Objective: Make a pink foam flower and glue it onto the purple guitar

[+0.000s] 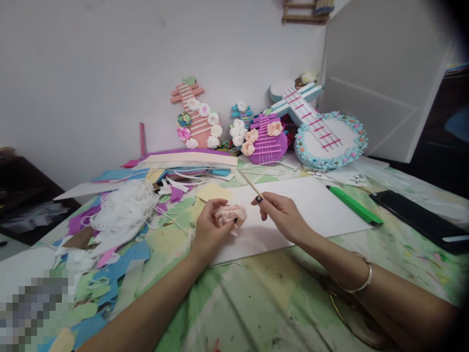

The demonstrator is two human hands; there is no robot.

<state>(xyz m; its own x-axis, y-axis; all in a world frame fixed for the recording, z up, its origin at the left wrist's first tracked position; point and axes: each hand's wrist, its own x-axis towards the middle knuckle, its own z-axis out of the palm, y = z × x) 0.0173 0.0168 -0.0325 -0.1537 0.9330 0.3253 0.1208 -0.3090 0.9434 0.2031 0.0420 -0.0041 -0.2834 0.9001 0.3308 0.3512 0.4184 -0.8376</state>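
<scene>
Petal-shaping is judged under way: a peach paper rose [231, 214] is pinched by the left hand [209, 230], a thin wooden stick [250, 184] pinched beside it by the right hand [282, 217]; curling needs the stick tucked against a petal edge.

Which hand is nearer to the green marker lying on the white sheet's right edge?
Right. The right hand, pinching a thin wooden stick, sits just left of the green marker. The left hand, holding the pink paper flower, is farther left.
</scene>
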